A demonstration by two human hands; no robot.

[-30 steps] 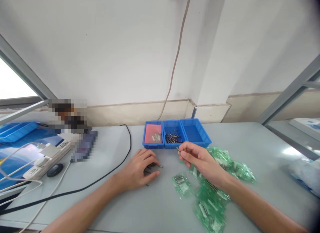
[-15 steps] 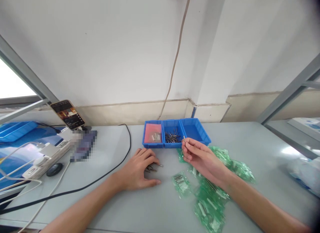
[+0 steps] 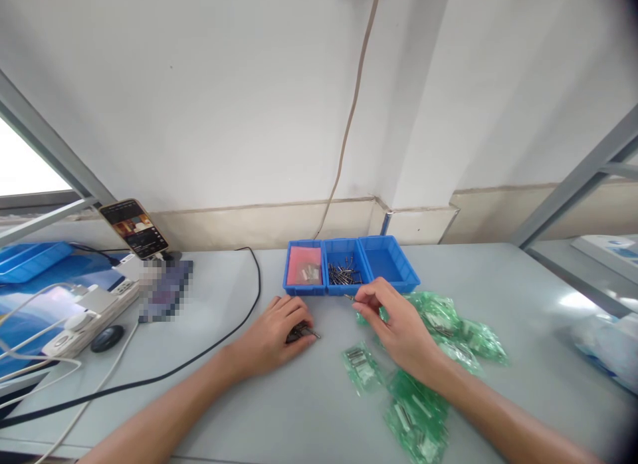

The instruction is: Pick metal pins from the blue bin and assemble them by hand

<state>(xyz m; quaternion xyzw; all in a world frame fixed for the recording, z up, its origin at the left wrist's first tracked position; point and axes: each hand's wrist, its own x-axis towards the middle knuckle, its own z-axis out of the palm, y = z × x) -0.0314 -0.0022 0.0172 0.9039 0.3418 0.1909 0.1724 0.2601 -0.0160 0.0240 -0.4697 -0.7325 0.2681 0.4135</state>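
My left hand (image 3: 274,334) rests on the grey table, with fingers and thumb curled round several slim metal pins (image 3: 302,331). Between the thumb and fingertips of my right hand (image 3: 393,321) is one metal pin (image 3: 349,297), its tip pointing left. That hand is just in front of three joined blue bins. More metal pins lie loose in the middle bin (image 3: 345,272). The left bin (image 3: 305,290) holds a pink sheet and a small clear bag of parts. Right of it, the third bin (image 3: 391,258) shows its bare floor.
Green plastic bags (image 3: 419,424) with metal parts lie around and under my right forearm; a smaller bag (image 3: 362,366) sits between the hands. A black cable (image 3: 209,344) crosses the left side, near a phone (image 3: 134,228) and a power strip (image 3: 94,311).
My right hand has moved toward me and left, away from the bins, with the pin in its pinch. My left thumb has closed in toward the fingers around the pins.
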